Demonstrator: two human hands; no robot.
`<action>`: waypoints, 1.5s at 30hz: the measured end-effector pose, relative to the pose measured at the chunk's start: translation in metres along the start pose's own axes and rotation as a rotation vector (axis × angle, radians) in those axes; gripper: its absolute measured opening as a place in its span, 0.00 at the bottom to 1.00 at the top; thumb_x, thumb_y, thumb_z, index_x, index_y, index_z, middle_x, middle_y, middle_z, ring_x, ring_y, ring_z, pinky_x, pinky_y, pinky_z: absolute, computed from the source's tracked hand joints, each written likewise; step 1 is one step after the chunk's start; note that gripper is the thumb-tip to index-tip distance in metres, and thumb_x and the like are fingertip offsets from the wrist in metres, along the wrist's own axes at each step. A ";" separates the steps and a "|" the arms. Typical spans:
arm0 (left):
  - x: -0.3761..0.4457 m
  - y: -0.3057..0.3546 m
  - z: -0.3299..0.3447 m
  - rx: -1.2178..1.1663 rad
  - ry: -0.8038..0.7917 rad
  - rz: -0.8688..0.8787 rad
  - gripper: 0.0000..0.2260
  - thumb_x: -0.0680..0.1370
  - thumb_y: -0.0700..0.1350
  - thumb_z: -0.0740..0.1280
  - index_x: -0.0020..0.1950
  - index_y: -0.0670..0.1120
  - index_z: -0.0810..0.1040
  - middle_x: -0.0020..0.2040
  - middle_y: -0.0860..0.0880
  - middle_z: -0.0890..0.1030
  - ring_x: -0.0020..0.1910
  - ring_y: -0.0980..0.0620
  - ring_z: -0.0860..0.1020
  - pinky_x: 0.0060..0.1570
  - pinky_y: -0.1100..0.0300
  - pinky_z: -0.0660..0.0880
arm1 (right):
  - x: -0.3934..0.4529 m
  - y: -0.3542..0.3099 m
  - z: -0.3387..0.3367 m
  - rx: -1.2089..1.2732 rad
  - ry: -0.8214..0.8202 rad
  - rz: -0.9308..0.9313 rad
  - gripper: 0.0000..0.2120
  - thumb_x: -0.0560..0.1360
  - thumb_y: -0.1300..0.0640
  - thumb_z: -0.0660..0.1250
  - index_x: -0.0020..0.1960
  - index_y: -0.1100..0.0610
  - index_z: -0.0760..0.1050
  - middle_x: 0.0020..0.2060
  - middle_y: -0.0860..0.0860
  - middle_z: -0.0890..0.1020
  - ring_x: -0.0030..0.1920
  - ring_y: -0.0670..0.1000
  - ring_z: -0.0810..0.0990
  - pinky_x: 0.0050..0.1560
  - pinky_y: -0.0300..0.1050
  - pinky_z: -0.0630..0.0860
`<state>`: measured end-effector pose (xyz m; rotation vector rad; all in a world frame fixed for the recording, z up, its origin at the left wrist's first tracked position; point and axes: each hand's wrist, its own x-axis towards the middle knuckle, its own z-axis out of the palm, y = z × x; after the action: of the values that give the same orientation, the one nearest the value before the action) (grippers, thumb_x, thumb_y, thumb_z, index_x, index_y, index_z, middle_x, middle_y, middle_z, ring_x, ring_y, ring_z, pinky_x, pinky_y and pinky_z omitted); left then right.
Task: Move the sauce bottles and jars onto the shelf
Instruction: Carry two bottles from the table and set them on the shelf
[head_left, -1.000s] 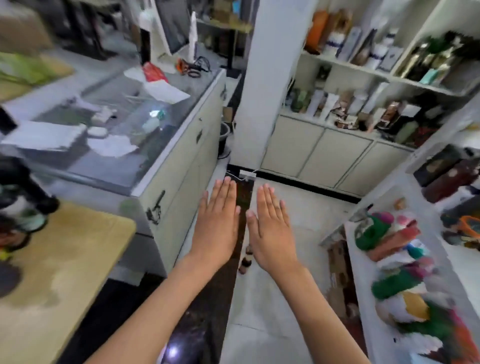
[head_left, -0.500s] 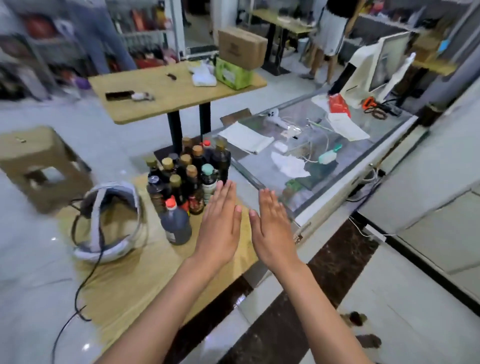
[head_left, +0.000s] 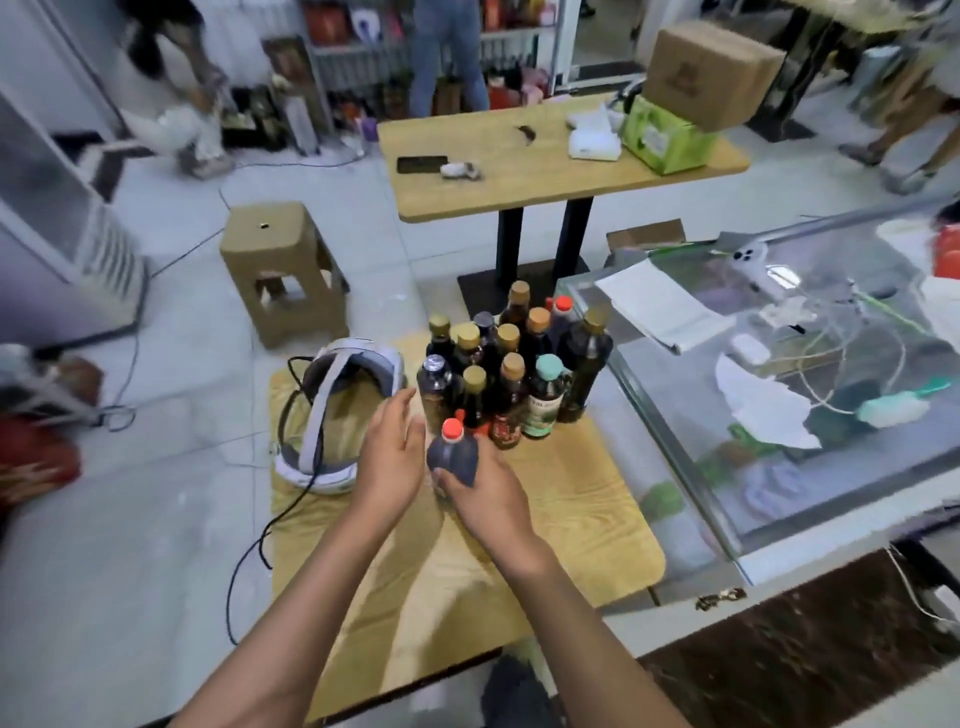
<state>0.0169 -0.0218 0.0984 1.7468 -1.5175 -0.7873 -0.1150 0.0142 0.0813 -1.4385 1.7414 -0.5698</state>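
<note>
Lying beside a white headset (head_left: 340, 415) on the wooden table (head_left: 571, 519), the left hand (head_left: 389, 457) touches the red-capped dark bottle (head_left: 453, 454) with fingers straight — the right hand (head_left: 488, 493) grips it from below, before the cluster of sauce bottles (head_left: 514, 369).

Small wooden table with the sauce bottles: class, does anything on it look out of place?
Yes. A white headset with a trailing black cable lies on the wooden table beside the cluster of sauce bottles; it is no sauce item. The bottles stand upright and nothing looks spilled. The right hand grips the red-capped bottle.
</note>
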 end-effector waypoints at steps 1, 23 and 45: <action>0.010 0.002 0.001 0.004 -0.005 -0.012 0.16 0.81 0.43 0.61 0.69 0.47 0.71 0.65 0.47 0.75 0.63 0.49 0.74 0.63 0.50 0.71 | 0.009 0.002 0.008 -0.003 -0.007 0.034 0.25 0.68 0.34 0.67 0.59 0.45 0.70 0.53 0.45 0.80 0.54 0.52 0.79 0.50 0.48 0.77; 0.074 0.004 0.067 0.196 -0.163 -0.069 0.16 0.69 0.38 0.75 0.49 0.47 0.70 0.42 0.51 0.78 0.42 0.50 0.76 0.40 0.55 0.74 | 0.055 0.063 0.010 0.228 0.070 0.002 0.09 0.67 0.57 0.66 0.33 0.55 0.66 0.26 0.48 0.69 0.29 0.49 0.66 0.30 0.46 0.60; -0.108 0.036 0.050 -0.466 -0.484 -0.028 0.24 0.70 0.38 0.76 0.63 0.50 0.72 0.47 0.56 0.82 0.45 0.66 0.80 0.47 0.70 0.74 | -0.169 0.112 -0.064 0.744 0.485 0.334 0.19 0.69 0.55 0.79 0.33 0.55 0.68 0.28 0.50 0.73 0.28 0.44 0.74 0.30 0.36 0.68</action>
<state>-0.0588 0.0770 0.0989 1.2842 -1.4456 -1.5235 -0.2258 0.1961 0.0822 -0.4993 1.7806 -1.2842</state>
